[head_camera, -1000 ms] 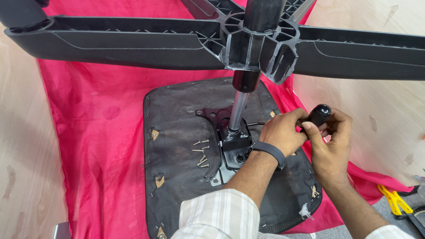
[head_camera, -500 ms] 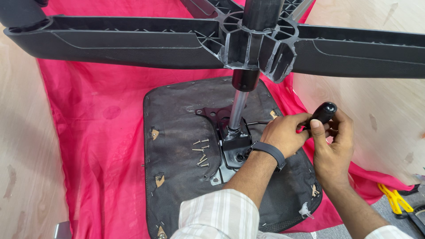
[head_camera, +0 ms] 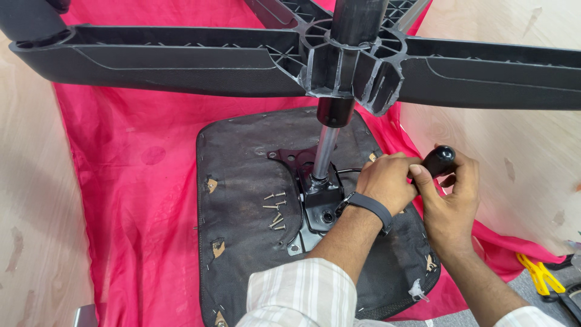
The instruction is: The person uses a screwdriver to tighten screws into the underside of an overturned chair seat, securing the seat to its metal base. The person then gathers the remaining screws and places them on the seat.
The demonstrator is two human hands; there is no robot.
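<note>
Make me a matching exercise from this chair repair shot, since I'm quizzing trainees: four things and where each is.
Things:
1. loose screws
2. black knob
3. yellow-handled tool
4. wristband

Places:
A. on the floor at the lower right
B. on the left forearm
C. on the seat underside, left of the metal plate
D. between the left hand and right hand

Pairs: 1-C, 2-D, 3-A, 4-B

Single head-worn view, looking steeply down and forward over the person's forearms. Close range: left hand and right hand sit right of centre, low in frame. Upturned chair seat lies just left of the hands; star base spans the top edge, nearest the lens. No second view.
</note>
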